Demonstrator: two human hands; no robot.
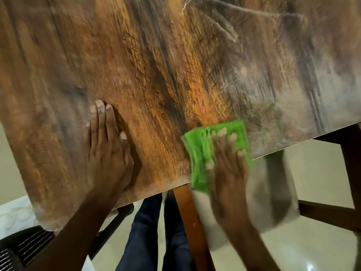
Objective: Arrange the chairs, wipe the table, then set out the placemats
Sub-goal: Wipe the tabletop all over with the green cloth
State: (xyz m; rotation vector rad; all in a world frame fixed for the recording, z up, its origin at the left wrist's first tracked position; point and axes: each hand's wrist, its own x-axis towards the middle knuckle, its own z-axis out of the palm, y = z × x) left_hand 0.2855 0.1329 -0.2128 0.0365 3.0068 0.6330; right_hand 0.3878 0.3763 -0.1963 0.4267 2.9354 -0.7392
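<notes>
Wiping step, judged mid-task. Left hand (106,145) flat on the wooden table (156,65), fingers straight and close together, likely bracing the lean forward. Right hand (227,163), blurred, fingers spread and pressing a folded green cloth (201,153) at the near edge, right of the left hand, cloth partly overhanging, probably to sweep dust off. Dark chair (25,249) near left; wooden chair frame (332,212) near right. No placemats visible.
</notes>
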